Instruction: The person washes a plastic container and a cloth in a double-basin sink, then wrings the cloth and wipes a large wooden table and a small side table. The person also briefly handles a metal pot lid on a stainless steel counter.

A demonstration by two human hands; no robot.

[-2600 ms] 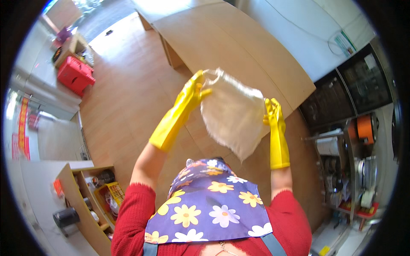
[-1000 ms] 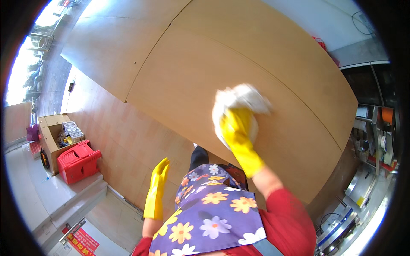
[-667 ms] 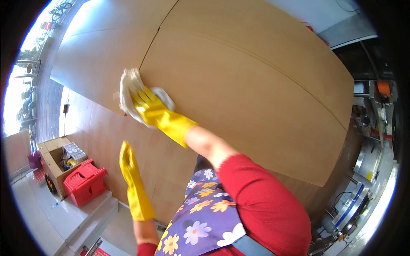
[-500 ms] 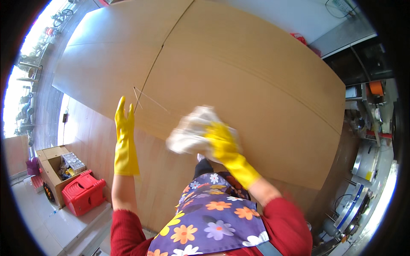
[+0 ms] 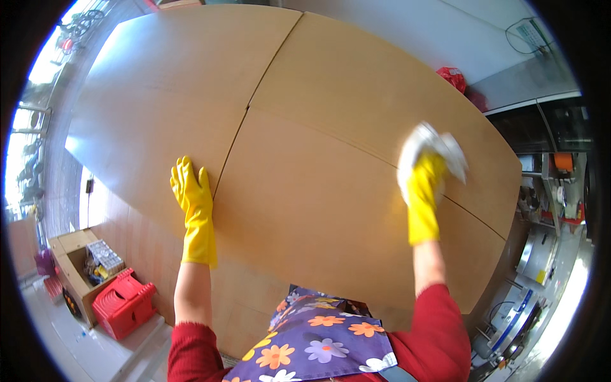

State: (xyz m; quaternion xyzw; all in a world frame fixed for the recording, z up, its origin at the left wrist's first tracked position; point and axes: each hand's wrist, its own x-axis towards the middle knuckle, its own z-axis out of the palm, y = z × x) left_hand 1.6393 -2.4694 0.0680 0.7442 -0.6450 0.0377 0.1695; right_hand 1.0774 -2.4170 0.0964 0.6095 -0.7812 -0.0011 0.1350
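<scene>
White cloth, right part of wooden counter, over a seam.
Now farther from the near edge, so wiping apparently reaches this part; right hand, gloved, closed on it; left hand, gloved, open, holding nothing; contact with counter cannot be told.

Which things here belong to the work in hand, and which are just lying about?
In use:
- white cloth, in the yellow-gloved right hand
- wooden tabletop, with the gloved left hand over its left part

Lying about:
- red plastic stool
- open wooden box
- red bag
</scene>
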